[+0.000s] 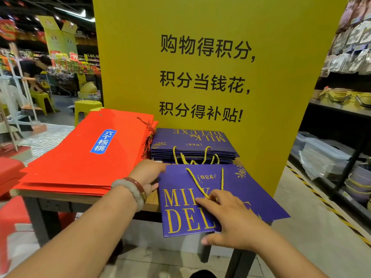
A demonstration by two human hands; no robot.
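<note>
A flat purple paper bag [186, 189] printed "MILK DELUXE" in gold, with gold rope handles, juts past the front edge of a table [149, 205]. My left hand [147, 175] grips the bag's upper left corner. My right hand [230, 217] lies on its face, the fingers stretched over the lettering and touching a gold handle, the thumb under the bag's front edge. Behind it sits a stack of the same purple bags [192, 144]. A stack of flat red bags [86, 155] with a blue label fills the table's left side.
A tall yellow sign board [210, 67] stands right behind the table. Dark shelves [341, 109] with bowls, baskets and plastic boxes run along the right. Yellow stools [86, 109], a red stool [12, 221] and a person bending over goods are at the left.
</note>
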